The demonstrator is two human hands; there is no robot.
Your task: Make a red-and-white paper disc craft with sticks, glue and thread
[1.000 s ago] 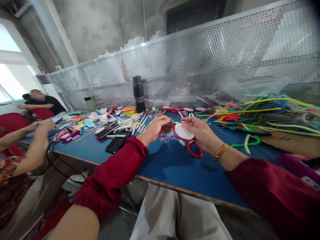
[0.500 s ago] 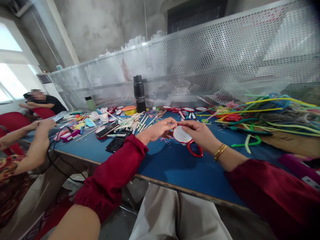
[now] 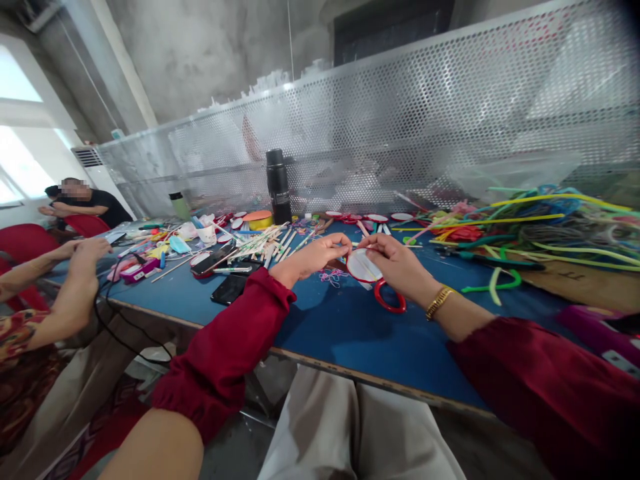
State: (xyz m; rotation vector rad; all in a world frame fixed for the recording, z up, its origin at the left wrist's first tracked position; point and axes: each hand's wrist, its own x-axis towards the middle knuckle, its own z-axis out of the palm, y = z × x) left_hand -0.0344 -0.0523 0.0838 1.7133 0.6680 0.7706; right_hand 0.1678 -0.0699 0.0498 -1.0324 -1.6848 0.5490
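My right hand (image 3: pixel 400 267) holds a small white disc with a red rim (image 3: pixel 363 267) just above the blue table (image 3: pixel 345 333). A red ring (image 3: pixel 389 299) hangs from the disc below that hand. My left hand (image 3: pixel 320 253) is pinched at the disc's upper left edge, fingertips closed on something thin that I cannot make out. Thin coloured rubber bands (image 3: pixel 333 275) lie on the table under the hands. Both arms wear dark red sleeves, and a gold bracelet (image 3: pixel 439 302) is on my right wrist.
A black flask (image 3: pixel 279 187) stands at the back by a perforated metal screen (image 3: pixel 400 120). Sticks (image 3: pixel 265 243), phones (image 3: pixel 227 287) and cups litter the left half. A heap of coloured pipe cleaners (image 3: pixel 540 230) fills the right. Another person's hands (image 3: pixel 85 257) work at the left edge.
My left hand has moved right from over the rubber bands to meet the right hand at the disc's edge. The disc has tilted up slightly.
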